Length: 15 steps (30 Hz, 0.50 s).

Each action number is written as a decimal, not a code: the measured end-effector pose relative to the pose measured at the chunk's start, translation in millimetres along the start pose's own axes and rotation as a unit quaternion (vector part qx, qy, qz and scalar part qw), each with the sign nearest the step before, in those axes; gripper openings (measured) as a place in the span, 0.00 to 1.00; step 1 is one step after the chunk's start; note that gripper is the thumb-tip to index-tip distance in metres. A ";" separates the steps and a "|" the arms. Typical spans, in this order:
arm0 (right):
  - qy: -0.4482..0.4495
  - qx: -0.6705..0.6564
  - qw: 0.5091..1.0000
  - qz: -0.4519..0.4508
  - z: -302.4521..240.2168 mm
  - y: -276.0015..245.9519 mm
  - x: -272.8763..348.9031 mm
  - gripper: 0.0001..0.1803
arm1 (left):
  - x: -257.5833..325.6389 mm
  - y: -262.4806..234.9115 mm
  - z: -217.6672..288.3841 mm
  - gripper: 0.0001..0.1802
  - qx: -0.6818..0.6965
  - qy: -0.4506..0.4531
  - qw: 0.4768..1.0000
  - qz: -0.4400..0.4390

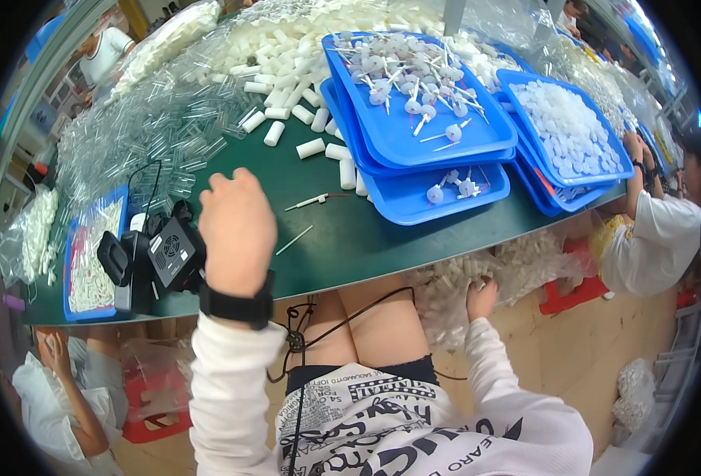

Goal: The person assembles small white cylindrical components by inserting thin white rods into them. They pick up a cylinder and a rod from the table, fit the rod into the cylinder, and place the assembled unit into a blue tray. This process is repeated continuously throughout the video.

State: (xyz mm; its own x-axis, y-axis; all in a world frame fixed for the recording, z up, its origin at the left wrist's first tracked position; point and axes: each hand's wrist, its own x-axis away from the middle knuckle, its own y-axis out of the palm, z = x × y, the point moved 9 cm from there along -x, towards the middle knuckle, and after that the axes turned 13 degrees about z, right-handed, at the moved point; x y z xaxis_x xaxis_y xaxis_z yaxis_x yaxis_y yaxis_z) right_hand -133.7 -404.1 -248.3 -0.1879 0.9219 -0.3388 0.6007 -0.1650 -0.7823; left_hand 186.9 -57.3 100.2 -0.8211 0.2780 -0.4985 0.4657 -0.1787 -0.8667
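My left hand [238, 226], with a black band at the wrist, is over the green table beside a pile of clear plastic tubes [152, 127]. Its fingers are curled under, and the back of the hand hides whatever is in them. Down past the table edge, my right hand [481, 300] is at a clear bag of small white parts [446, 297]. Those fingers are closed; what they hold is too small to tell. Between the hands, a thin white stick with a red wire [316, 201] and a plain thin stick [294, 239] lie on the table.
Stacked blue trays [414, 210] carry white discs with sticks. Another blue tray [565, 176] is full of translucent white caps. White cylinders [311, 148] spread behind. A black device with a fan grille [174, 252] sits left, by a tray of white pieces [87, 270]. Other people sit nearby.
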 end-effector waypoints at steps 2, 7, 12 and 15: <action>0.015 -0.105 0.994 -0.018 -20.2 -7.0 14.3 0.17 | 3.2 7.6 -20.4 0.15 -0.022 -0.020 0.997 -0.068; 0.075 -0.252 0.962 -0.079 -47.0 -1.2 55.5 0.15 | 6.6 35.4 -44.8 0.09 0.035 0.032 0.995 -0.092; 0.065 -0.399 0.910 -0.094 -93.4 -21.2 55.5 0.11 | -2.1 46.0 -45.5 0.07 0.110 0.057 0.989 -0.075; 0.082 -0.488 0.861 -0.114 -124.5 -58.9 31.7 0.08 | -23.1 38.4 -29.0 0.09 0.094 0.059 0.992 -0.053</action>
State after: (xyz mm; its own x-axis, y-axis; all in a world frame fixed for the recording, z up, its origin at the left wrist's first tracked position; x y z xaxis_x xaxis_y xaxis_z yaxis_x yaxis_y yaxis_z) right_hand -78.3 -321.5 -147.9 -0.3241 0.9414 -0.0938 0.9447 0.3272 0.0203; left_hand 233.2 -43.3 77.9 -0.8128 0.4109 -0.4129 0.3004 -0.3117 -0.9015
